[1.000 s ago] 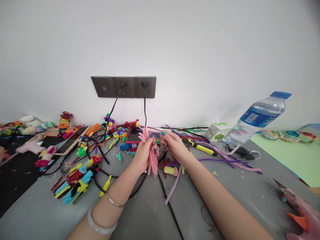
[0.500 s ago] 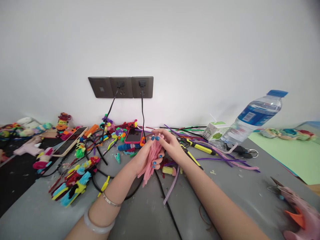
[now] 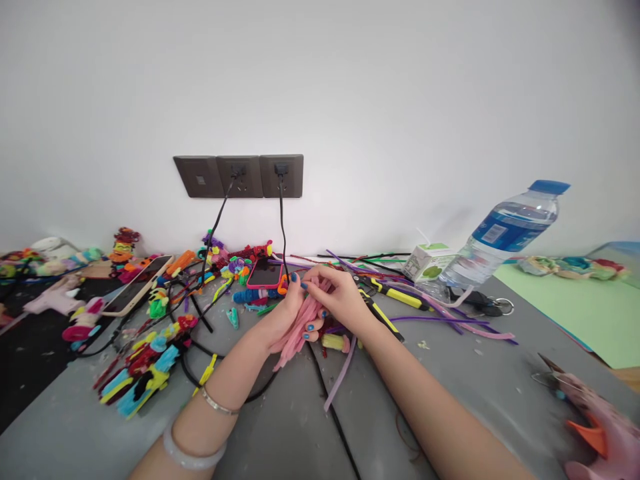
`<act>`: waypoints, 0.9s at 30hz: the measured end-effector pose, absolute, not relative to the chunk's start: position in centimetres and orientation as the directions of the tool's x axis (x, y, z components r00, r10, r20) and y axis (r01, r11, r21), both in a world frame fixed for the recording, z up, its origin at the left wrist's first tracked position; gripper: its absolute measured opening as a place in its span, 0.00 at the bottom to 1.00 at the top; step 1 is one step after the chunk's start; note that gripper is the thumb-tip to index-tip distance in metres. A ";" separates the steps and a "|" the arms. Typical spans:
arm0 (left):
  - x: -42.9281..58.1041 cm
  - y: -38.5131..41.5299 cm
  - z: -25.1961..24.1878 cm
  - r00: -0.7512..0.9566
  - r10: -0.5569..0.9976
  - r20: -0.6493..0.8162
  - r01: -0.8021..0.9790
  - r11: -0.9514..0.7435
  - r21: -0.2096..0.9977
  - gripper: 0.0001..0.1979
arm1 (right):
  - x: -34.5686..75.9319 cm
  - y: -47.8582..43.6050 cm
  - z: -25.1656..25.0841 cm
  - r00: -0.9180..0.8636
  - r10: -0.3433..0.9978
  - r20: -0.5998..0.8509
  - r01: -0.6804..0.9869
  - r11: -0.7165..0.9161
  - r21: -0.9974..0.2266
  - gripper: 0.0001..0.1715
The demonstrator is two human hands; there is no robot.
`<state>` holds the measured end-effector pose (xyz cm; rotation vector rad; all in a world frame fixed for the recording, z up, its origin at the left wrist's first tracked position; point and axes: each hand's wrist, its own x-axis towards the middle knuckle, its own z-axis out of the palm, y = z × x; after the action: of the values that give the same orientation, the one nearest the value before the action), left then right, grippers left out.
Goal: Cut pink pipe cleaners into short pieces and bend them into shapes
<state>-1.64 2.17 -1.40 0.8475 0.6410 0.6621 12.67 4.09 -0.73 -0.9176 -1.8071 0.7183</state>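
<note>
A bundle of pink pipe cleaners (image 3: pixel 295 331) lies slanted across my left hand (image 3: pixel 283 313), whose fingers curl around it. My right hand (image 3: pixel 339 297) pinches the upper ends of the same bundle, close against the left fingers. Both hands hover just above the grey table (image 3: pixel 280 427), in front of a pink-cased phone (image 3: pixel 265 273). A loose lilac pipe cleaner (image 3: pixel 340 377) lies under my right wrist.
Colourful pipe-cleaner figures (image 3: pixel 145 363) and black cables (image 3: pixel 215 233) crowd the left. Another phone (image 3: pixel 135 285) lies at the left. A tilted water bottle (image 3: pixel 500 237), small carton (image 3: pixel 427 261), yellow-handled tool (image 3: pixel 400 297) and green sheet (image 3: pixel 585 313) sit at the right. A glue gun (image 3: pixel 595 427) is at the lower right.
The pink bundle has tipped from upright to slanting down toward the table. Both hands have sunk lower and come closer together on its upper ends.
</note>
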 end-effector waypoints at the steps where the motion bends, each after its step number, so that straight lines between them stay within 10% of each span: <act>1: -1.7 2.2 -1.3 0.616 0.750 -0.241 -0.261 0.483 0.836 0.28 | 12.9 4.3 -0.7 -0.234 0.850 0.471 0.295 0.524 -0.799 0.06; 12: -2.9 2.8 -0.5 0.423 0.902 -0.089 -0.005 0.101 0.995 0.22 | 16.5 6.5 -1.2 0.003 0.882 0.471 0.392 0.433 -0.812 0.11; 27: -2.7 2.9 -1.1 0.370 0.921 -0.125 0.044 0.117 0.992 0.28 | 18.6 6.5 0.0 0.229 0.732 0.641 0.510 0.471 -0.720 0.09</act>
<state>-2.72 2.90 -1.13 1.2908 0.9963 0.8292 18.56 6.54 -0.03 -1.1739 -1.4240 0.2151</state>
